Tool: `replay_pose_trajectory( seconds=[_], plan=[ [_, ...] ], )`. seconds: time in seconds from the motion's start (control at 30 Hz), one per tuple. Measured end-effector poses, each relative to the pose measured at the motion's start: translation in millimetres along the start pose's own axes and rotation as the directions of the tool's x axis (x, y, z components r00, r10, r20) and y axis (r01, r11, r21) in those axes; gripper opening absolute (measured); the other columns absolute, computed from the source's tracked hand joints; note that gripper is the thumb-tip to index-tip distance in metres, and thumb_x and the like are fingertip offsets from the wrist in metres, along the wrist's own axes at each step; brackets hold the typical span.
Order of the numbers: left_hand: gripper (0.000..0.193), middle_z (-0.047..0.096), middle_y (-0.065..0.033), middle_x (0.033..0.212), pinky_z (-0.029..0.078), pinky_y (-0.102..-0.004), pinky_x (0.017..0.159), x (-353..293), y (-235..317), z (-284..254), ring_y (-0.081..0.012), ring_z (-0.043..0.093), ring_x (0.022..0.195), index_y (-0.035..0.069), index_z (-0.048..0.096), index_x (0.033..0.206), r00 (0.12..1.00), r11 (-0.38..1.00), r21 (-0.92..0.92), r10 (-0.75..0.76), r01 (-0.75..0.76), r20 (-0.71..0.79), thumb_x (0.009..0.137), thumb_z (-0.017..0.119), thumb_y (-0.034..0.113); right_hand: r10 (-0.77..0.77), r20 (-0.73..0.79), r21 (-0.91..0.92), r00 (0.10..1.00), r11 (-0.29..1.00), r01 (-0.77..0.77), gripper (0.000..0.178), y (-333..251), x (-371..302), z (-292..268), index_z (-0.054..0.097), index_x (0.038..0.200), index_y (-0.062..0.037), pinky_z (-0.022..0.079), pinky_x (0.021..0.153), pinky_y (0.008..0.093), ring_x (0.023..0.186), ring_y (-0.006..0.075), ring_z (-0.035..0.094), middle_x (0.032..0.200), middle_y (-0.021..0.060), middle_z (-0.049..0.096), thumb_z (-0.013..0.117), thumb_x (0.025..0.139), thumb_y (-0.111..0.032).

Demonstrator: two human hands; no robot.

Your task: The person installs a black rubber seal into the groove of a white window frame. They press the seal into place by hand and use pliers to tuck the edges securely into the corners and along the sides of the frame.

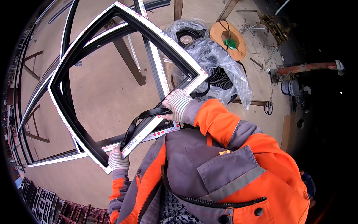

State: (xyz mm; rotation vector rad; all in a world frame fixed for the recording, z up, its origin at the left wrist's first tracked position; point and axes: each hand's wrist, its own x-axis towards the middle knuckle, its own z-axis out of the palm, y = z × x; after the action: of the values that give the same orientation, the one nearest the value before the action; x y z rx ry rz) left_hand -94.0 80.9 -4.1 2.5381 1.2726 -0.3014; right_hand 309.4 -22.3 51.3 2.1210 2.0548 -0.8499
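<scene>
We look down over our own chest in a grey and orange work jacket [220,171] at a dark window frame [112,78] with white taped edges, resting on trestles above a dusty floor [100,179]; a 2nd frame lies under it. A black rubber seal strip [143,118] loops loose along the frame's near edge, btwn our 2 gloved hands; judging by that slack loop, the strip is only partly seated here, w/ this stretch left to press in; how much of the other 3 sides is done we can't tell. Our left hand [118,158] is closed on the near edge by the lower corner; our right hand [178,105] is curled shut, pinching the strip against the edge near the right corner. Beyond it sit coils of black strip in clear plastic [220,71], a wooden reel [228,39], & scissors [268,106] well apart at right.
</scene>
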Motion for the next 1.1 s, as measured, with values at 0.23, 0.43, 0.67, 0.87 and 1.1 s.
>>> replay_pose_trajectory(
  seconds=[0.23, 0.43, 0.67, 0.87, 1.1],
  plan=[
    [0.061, 0.067, -0.0183, 0.113, 0.05, -0.0481, 0.096, 10, -30, -13, -0.0382, 0.062, 0.106, 0.006, 0.063, 0.121, 1.0, 0.999, 0.018, -0.027, 0.027, 0.015, 0.069, 0.086, 0.027, -0.04, -0.462, 0.22, 0.886, 0.963, 0.158, 0.049, -23, -24, 44, 0.064, 0.117, -0.0017, 0.04, 0.106, 0.0452, 0.113, 0.0337, 0.057, 0.118, 0.0148, 0.063, 0.077, 0.08, -0.03],
    [0.073, 0.065, -0.0195, 0.115, 0.049, -0.0479, 0.098, 14, -9, -3, -0.0385, 0.061, 0.11, 0.003, 0.059, 0.126, 0.995, 0.999, -0.01, -0.049, 0.049, -0.084, 0.067, 0.088, 0.035, 0.359, -0.625, 0.431, 0.693, 0.899, -0.078, 0.043, 5, -77, 72, 0.066, 0.112, 0.0007, 0.044, 0.1, 0.0457, 0.111, 0.0354, 0.059, 0.115, 0.0187, 0.064, 0.072, 0.087, -0.034],
    [0.087, 0.062, -0.0196, 0.121, 0.046, -0.0486, 0.101, 28, 42, -9, -0.0385, 0.058, 0.114, 0.004, 0.054, 0.135, 0.984, 0.987, 0.04, -0.155, 0.158, -0.088, 0.064, 0.089, 0.04, 0.691, -0.36, 0.622, 0.627, 0.678, -0.391, 0.055, 69, -64, 136, 0.061, 0.128, -0.0016, 0.046, 0.105, 0.0447, 0.123, 0.0379, 0.055, 0.13, 0.0231, 0.06, 0.068, 0.087, -0.036],
    [0.09, 0.06, -0.0189, 0.127, 0.045, -0.0479, 0.103, 32, 56, -9, -0.0378, 0.057, 0.118, 0.006, 0.053, 0.137, 0.968, 0.963, 0.115, -0.237, 0.245, -0.08, 0.063, 0.091, 0.039, 0.412, -0.116, 0.51, 0.904, 0.806, -0.302, 0.063, 97, -38, 145, 0.057, 0.137, -0.0041, 0.043, 0.109, 0.0439, 0.13, 0.0396, 0.051, 0.138, 0.0224, 0.055, 0.066, 0.084, -0.038],
    [0.091, 0.058, -0.0168, 0.132, 0.044, -0.0464, 0.105, 32, 71, -8, -0.0366, 0.056, 0.122, 0.009, 0.053, 0.138, 0.942, 0.925, 0.179, -0.328, 0.335, -0.067, 0.062, 0.093, 0.038, 0.34, -0.042, 0.68, 0.939, 0.699, -0.223, 0.047, 120, -45, 131, 0.064, 0.125, -0.0074, 0.052, 0.095, 0.0392, 0.108, 0.0339, 0.066, 0.115, 0.0207, 0.068, 0.069, 0.079, -0.018]
  ],
)
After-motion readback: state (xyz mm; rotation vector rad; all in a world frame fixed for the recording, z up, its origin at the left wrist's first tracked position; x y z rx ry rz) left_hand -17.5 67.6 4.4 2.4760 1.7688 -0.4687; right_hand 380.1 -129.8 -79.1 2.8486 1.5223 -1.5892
